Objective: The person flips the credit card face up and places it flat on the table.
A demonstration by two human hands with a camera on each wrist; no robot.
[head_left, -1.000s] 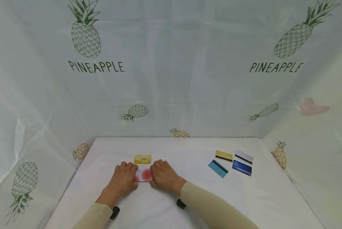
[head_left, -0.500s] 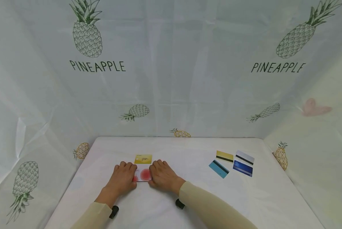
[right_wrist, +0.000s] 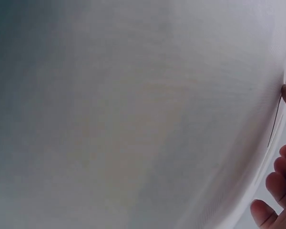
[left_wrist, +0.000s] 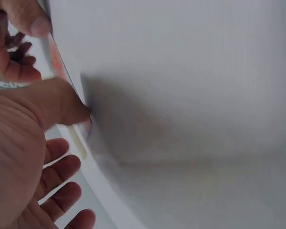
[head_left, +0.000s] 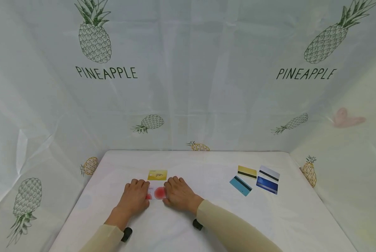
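A white card with red circles lies at the left-centre of the table, just nearer than a yellow card. My left hand pinches its left end, and my right hand holds the opposite end. In the left wrist view the left thumb presses on the near edge of the card, while the other fingers hang loosely curled. The right hand shows at the card's far end there. Only fingertips of the right hand appear at the right wrist view's edge.
On the table's right lie a gold card, a light-blue card, a silver-white card and a dark-blue card. White pineapple-print sheeting rises behind and beside the white tabletop.
Both hands and the red-circled card have shifted very slightly left, away from the cards on the right. The grip on the card looks the same, and the other cards have stayed put.
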